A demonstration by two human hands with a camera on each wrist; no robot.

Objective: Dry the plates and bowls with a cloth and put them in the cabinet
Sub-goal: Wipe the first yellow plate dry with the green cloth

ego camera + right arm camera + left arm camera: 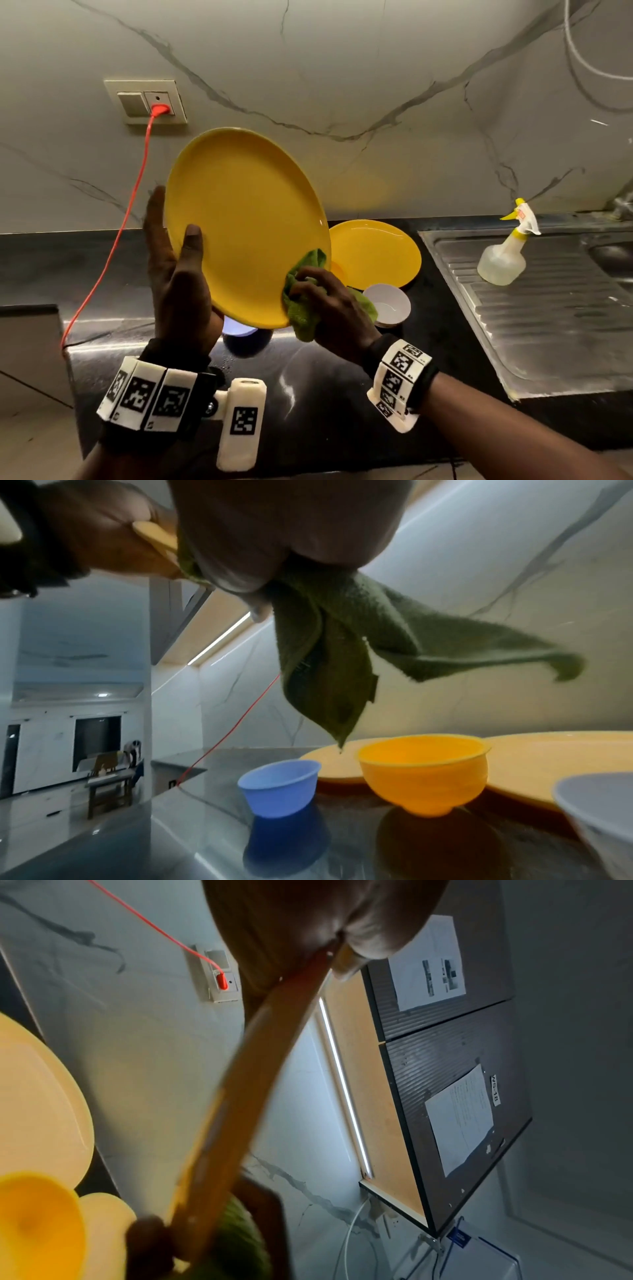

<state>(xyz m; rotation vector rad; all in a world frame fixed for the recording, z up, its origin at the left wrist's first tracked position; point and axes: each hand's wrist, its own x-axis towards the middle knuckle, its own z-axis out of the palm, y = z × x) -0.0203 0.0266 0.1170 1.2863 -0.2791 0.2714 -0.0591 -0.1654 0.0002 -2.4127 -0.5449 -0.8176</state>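
My left hand (173, 222) holds a large yellow plate (246, 219) tilted up above the counter, thumb on its face and fingers behind its rim. My right hand (308, 287) grips a bunched green cloth (303, 315) and presses it over the plate's lower right edge. The left wrist view shows that plate's rim (246, 1096) edge-on. In the right wrist view the cloth (342, 647) hangs from my fingers. Below it stand a blue bowl (279, 785), a yellow bowl (421, 772) and a white bowl (599, 810). A second yellow plate (375, 253) lies on the counter.
The black counter (325, 394) ends at a steel sink drainboard (548, 325) on the right, where a spray bottle (501, 257) stands. An orange cable (116, 246) runs from the wall socket (159, 108) down to the counter's left end. Wall cabinets (445, 1069) hang above.
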